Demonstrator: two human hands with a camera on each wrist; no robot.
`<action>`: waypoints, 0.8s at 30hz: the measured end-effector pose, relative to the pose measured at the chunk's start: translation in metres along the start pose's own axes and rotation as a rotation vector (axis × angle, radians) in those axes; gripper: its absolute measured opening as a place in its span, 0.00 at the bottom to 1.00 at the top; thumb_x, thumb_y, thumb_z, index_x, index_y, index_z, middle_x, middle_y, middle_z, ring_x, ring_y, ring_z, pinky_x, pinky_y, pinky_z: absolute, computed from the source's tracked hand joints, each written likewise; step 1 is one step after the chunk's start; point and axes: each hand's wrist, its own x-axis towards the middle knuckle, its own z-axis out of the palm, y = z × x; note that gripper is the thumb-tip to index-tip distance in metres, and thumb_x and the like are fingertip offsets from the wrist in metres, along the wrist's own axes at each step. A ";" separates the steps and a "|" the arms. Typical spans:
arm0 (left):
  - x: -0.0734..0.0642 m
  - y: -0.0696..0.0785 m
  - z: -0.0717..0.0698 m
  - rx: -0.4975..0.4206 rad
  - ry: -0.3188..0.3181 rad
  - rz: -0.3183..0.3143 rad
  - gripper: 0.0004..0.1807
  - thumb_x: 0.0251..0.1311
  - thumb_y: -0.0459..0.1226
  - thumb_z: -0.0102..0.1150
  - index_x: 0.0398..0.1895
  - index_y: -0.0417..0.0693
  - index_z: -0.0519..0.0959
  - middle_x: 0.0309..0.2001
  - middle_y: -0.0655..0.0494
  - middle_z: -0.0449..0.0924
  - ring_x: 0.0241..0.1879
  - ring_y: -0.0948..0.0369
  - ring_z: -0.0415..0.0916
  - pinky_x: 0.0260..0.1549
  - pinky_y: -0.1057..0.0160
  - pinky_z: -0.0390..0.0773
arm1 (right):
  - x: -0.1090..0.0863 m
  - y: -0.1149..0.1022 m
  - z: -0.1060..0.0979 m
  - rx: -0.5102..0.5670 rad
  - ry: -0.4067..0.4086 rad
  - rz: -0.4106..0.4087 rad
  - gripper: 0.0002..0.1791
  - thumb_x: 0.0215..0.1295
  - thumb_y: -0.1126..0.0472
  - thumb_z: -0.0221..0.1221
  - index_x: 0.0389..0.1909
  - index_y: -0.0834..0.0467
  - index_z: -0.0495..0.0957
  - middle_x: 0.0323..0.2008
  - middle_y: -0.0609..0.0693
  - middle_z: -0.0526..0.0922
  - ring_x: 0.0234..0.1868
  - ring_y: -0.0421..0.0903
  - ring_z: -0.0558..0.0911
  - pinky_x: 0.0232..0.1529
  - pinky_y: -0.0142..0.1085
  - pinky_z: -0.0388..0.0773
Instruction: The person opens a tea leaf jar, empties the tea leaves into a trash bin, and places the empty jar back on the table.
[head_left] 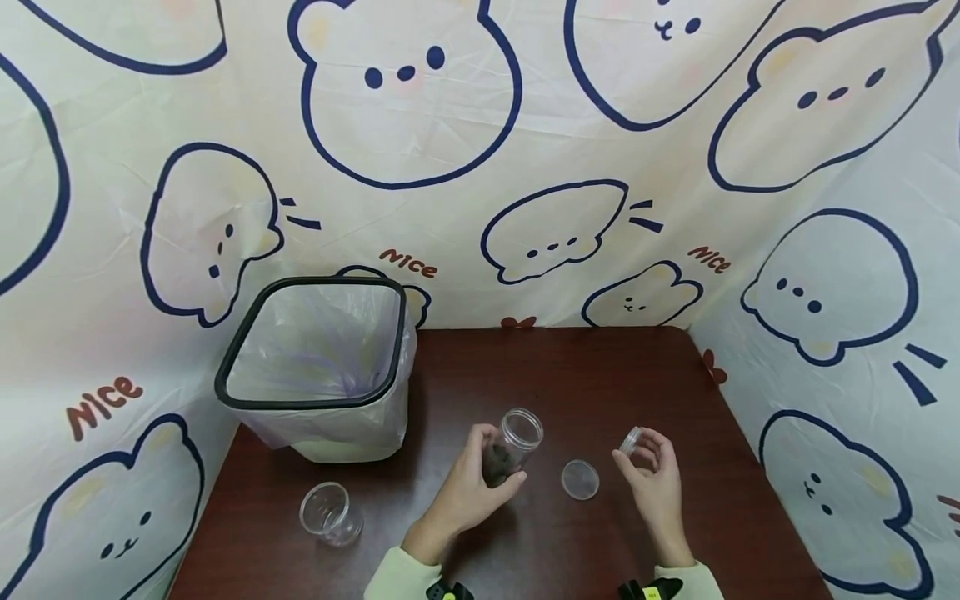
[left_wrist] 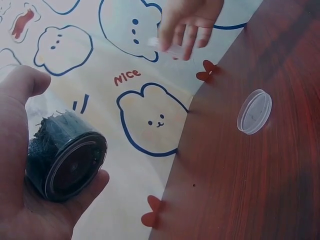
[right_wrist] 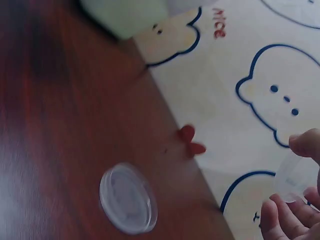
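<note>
My left hand (head_left: 477, 487) grips a clear jar (head_left: 521, 432) around its lower part, raised off the table and tilted. Dark, shredded-looking matter (left_wrist: 50, 135) lies in the jar's bottom; what it is I cannot tell. The jar's mouth is uncovered. To the right, my right hand (head_left: 654, 477) pinches a clear round lid (head_left: 631, 440) between thumb and fingers, above the table. A second clear lid (head_left: 580, 480) lies flat on the table between the hands, apart from both. At the left stands another clear jar (head_left: 331, 513), uncovered, with nothing visible in it.
A bin (head_left: 350, 450) with a black rim and a translucent plastic liner stands at the table's back left. The dark red-brown wooden table (head_left: 600, 375) meets a cartoon-printed cloth (head_left: 450, 233) behind and at the right side.
</note>
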 end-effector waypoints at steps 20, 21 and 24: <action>-0.002 0.001 -0.002 0.014 -0.011 -0.028 0.32 0.56 0.42 0.74 0.58 0.52 0.64 0.47 0.60 0.78 0.48 0.61 0.77 0.53 0.55 0.74 | 0.011 0.061 -0.023 -0.599 -0.038 -0.085 0.38 0.59 0.62 0.72 0.68 0.67 0.68 0.57 0.69 0.73 0.57 0.66 0.73 0.53 0.62 0.72; -0.002 0.001 -0.002 0.014 -0.011 -0.028 0.32 0.56 0.42 0.74 0.58 0.52 0.64 0.47 0.60 0.78 0.48 0.61 0.76 0.53 0.55 0.74 | 0.012 0.063 -0.025 -0.611 -0.047 -0.076 0.38 0.59 0.62 0.72 0.68 0.67 0.67 0.58 0.69 0.73 0.58 0.67 0.72 0.54 0.63 0.71; -0.001 0.001 -0.003 0.012 -0.013 -0.028 0.32 0.56 0.42 0.74 0.58 0.51 0.64 0.47 0.60 0.78 0.48 0.61 0.77 0.53 0.55 0.74 | 0.014 0.071 -0.027 -0.668 -0.067 -0.047 0.39 0.59 0.61 0.72 0.68 0.69 0.66 0.58 0.71 0.71 0.59 0.69 0.70 0.54 0.64 0.70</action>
